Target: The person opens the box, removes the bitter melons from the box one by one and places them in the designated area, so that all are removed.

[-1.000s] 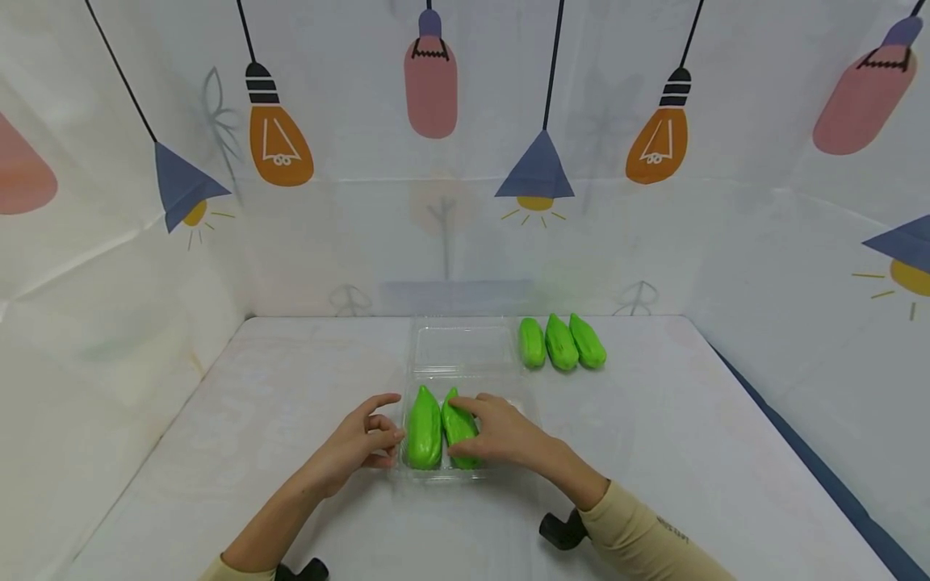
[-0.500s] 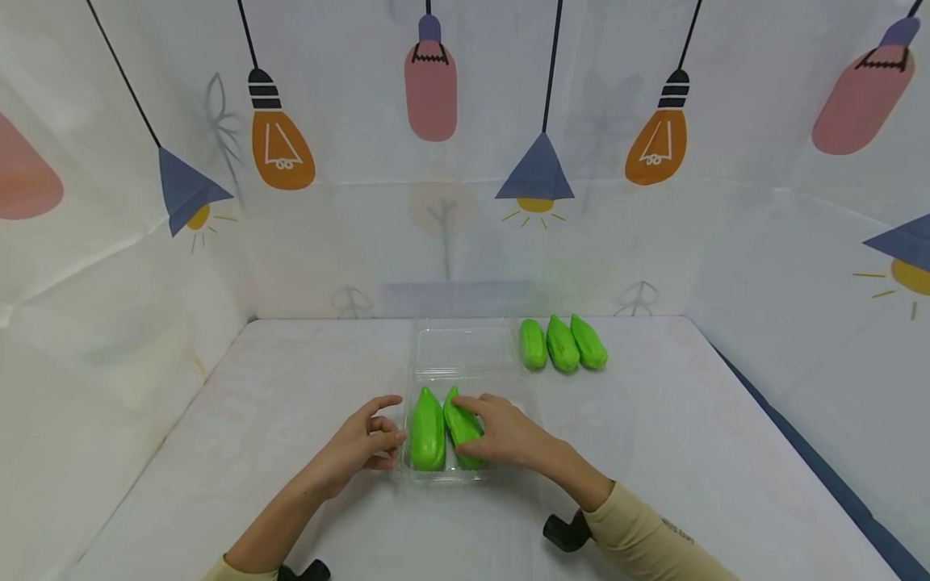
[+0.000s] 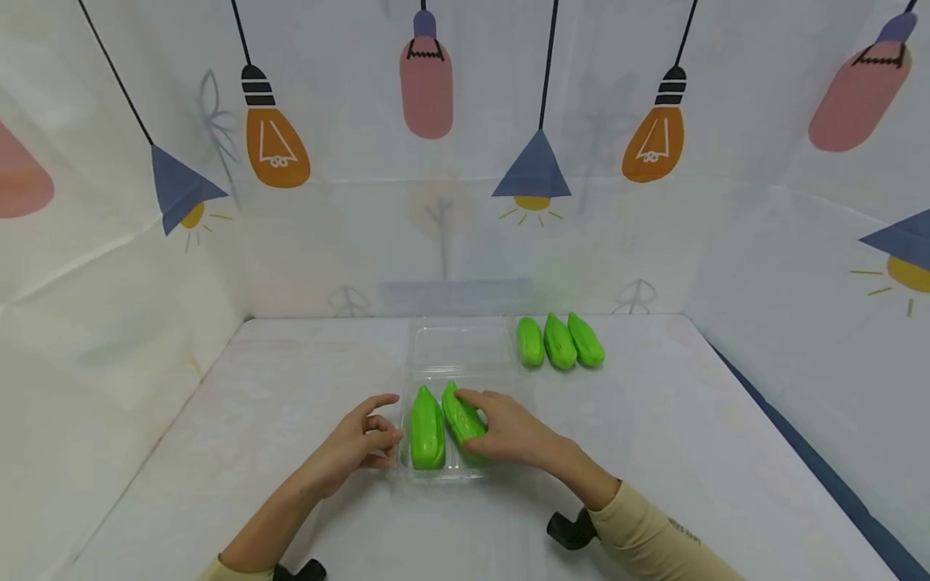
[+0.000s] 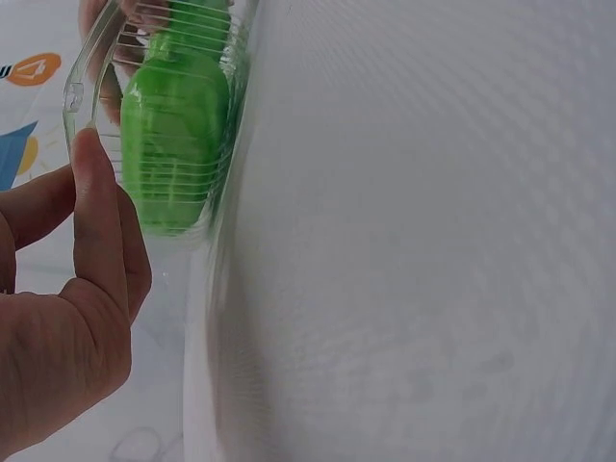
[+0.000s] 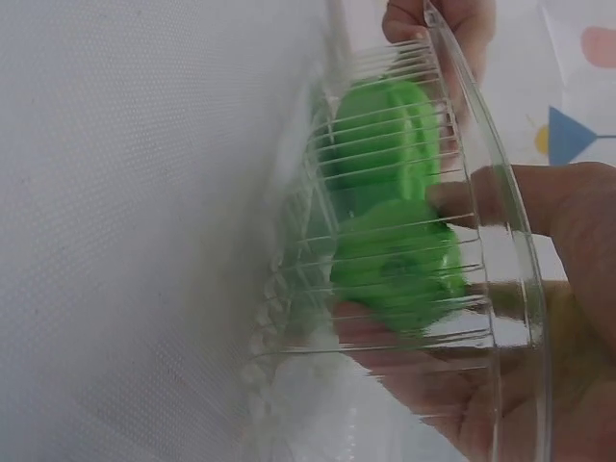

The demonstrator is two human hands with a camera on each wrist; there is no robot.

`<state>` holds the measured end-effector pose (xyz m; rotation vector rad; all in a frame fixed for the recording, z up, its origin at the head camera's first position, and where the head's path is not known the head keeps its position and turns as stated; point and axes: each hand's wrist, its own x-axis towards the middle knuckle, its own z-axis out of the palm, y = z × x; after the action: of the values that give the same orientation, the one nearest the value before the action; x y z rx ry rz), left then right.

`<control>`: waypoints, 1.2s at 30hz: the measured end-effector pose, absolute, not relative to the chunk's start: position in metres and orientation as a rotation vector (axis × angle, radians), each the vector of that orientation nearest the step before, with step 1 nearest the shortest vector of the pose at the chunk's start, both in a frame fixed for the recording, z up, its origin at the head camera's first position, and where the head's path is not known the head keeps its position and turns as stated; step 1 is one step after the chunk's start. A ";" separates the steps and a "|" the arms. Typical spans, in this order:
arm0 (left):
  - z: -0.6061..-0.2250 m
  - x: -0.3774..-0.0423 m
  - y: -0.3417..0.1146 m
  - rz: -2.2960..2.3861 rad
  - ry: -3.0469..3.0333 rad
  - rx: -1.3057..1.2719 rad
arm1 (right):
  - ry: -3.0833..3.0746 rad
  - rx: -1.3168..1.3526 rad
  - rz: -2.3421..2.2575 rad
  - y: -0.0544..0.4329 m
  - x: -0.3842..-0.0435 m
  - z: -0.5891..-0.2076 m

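Across the table from me, hands apart: the right hand point(image 3: 512, 432) grips a slanted green vegetable point(image 3: 459, 415) inside a clear container point(image 3: 443, 477); the left hand point(image 3: 352, 448) touches its rim, perhaps pinching, I can't tell.

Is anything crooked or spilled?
One green vegetable, gripped by the right hand, looks crooked in the clear box: its tip slants left while its neighbor lies straight. I see no spills.

In the head view, a white backdrop point(image 3: 349, 234) stands behind the white table point(image 3: 654, 420), with prints of an orange bulb point(image 3: 278, 153) at ten o'clock, a pink lamp point(image 3: 426, 93) at twelve and another orange bulb point(image 3: 653, 147) at two. At four runs a dark-blue strip point(image 3: 835, 492).
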<state>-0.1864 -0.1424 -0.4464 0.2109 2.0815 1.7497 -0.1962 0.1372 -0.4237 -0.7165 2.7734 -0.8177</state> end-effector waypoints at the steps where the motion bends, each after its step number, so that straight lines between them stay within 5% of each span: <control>1: -0.446 -0.186 -0.143 1.748 2.083 0.213 | 2.775 -0.718 -0.823 0.137 -0.196 -0.423; 36: -0.449 -0.188 -0.141 1.733 2.109 0.169 | 2.816 -0.732 -1.034 0.160 -0.204 -0.417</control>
<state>-0.1877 -0.1408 -0.4494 0.1686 2.1093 1.7330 -0.2044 0.1605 -0.4169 -0.7315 2.8157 -1.0343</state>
